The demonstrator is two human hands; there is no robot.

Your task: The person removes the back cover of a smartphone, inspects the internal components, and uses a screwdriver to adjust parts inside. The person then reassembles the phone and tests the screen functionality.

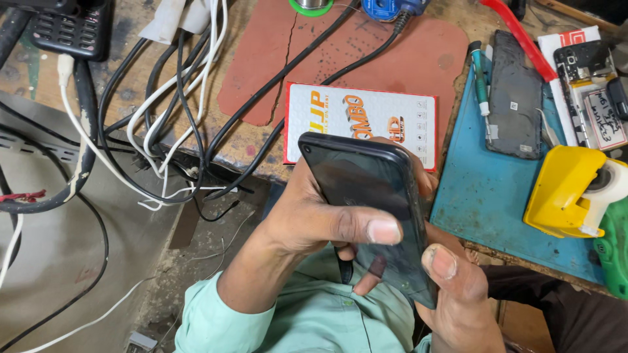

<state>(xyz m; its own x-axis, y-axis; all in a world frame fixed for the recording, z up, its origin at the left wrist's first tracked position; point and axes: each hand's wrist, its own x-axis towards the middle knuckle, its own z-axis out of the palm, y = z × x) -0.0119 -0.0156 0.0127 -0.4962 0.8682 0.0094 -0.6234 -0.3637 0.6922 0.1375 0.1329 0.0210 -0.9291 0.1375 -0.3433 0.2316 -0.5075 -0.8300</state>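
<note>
Phone (366,196) between left hand (307,216) and right hand (458,287), before box (366,121) on bench (131,59).

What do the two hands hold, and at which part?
A dark phone: the left hand wraps its side, thumb across the back; the right hand supports its lower end.

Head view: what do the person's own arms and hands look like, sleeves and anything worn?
Both hands are bare: no gloves, rings or watch in view. The left hand comes out of a pale mint-green sleeve, pushed back to mid-forearm. The right hand shows short, plain nails; its forearm runs out of the picture, so no sleeve is visible there.
</note>
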